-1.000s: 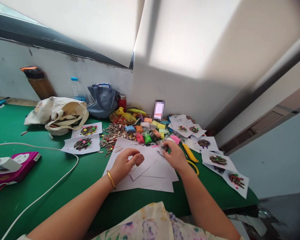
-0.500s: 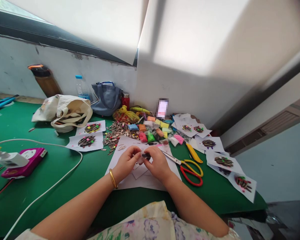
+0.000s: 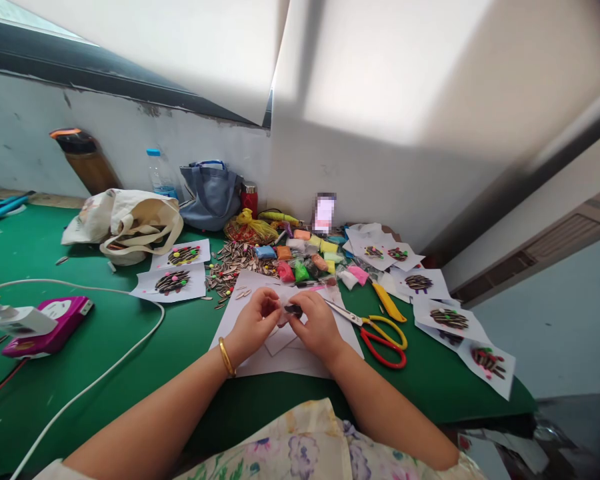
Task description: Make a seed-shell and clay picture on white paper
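Note:
Both hands meet above the white paper sheets [image 3: 300, 363] at the middle of the table. Between their fingertips is a small clear packet of black clay [image 3: 293, 310]. My left hand [image 3: 253, 323] pinches the packet's left side, its fingers curled. My right hand [image 3: 317, 327] grips the other side with thumb and fingers. Whether the brown lump is still in my left hand is mostly hidden. A few sunflower seeds [image 3: 243, 293] lie on the paper's upper left. Just right of my right hand are scissors [image 3: 380, 333] with red and yellow handles.
A heap of sunflower seeds [image 3: 240, 260] and colourful clay packets [image 3: 300, 270] lie beyond the paper. Seed-decorated cards [image 3: 450, 319] flank both sides. A yellow cutter [image 3: 389, 303] rests near the scissors. Cloth bags [image 3: 210, 197], a phone [image 3: 324, 213] and a white cable [image 3: 105, 370] are around.
My right hand has come back left from the clay packets with the black clay packet, to my left hand. The scissors are now in plain view. In the last half second the hands barely moved.

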Motion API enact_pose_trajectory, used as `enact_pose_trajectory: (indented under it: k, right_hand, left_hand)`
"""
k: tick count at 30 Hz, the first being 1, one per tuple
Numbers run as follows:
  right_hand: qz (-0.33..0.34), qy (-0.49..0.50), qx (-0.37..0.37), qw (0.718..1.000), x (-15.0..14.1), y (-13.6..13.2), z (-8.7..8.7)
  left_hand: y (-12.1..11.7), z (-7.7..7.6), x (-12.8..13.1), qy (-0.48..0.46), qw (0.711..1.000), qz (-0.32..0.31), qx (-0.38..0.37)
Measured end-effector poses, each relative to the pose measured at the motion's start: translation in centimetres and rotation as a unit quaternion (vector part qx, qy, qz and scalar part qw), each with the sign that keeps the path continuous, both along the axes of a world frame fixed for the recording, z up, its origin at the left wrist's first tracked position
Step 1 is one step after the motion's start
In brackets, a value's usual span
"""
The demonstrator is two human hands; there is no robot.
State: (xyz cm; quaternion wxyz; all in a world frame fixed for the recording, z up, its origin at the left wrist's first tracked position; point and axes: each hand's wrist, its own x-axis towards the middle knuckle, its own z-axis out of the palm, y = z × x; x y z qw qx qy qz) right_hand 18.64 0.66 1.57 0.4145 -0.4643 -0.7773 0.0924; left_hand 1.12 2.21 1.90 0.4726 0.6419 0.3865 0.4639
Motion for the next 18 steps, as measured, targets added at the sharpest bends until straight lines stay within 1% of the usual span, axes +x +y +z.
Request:
enact_pose_trajectory:
  k: [2,4,6,8,12,15,18]
  right_hand:
    - [-0.018,0.021,-0.007,1.000,0.03,0.04,-0.21]
    - [-0.032,0.037,-0.015,0.999,0.08,0.12,-0.42]
    - [-0.030,0.040,-0.012,0.999,0.12,0.20,-0.50]
    - [-0.022,0.034,0.002,0.999,0.12,0.25,-0.42]
    - [0.001,-0.011,0.026,1.000,-0.07,0.15,-0.12]
    - [0.012,-0.051,0.046,0.998,-0.34,-0.06,-0.17]
    - [0.010,-0.081,0.058,0.995,-0.54,-0.20,-0.37]
  left_hand:
    - [0.13,-0.33,-0.11,0.013,0.999,0.023,0.027]
    - [0.30,-0.56,-0.30,0.055,0.995,0.049,0.072]
    - [0.47,-0.62,-0.52,0.104,0.984,0.075,0.122]
    - [0.60,-0.48,-0.72,0.146,0.976,0.072,0.145]
    - [0.57,0.07,-0.86,0.198,0.971,0.016,0.129]
    - [0.37,0.27,-0.74,0.207,0.970,0.022,0.123]
    - [0.24,0.25,-0.52,0.222,0.967,0.031,0.123]
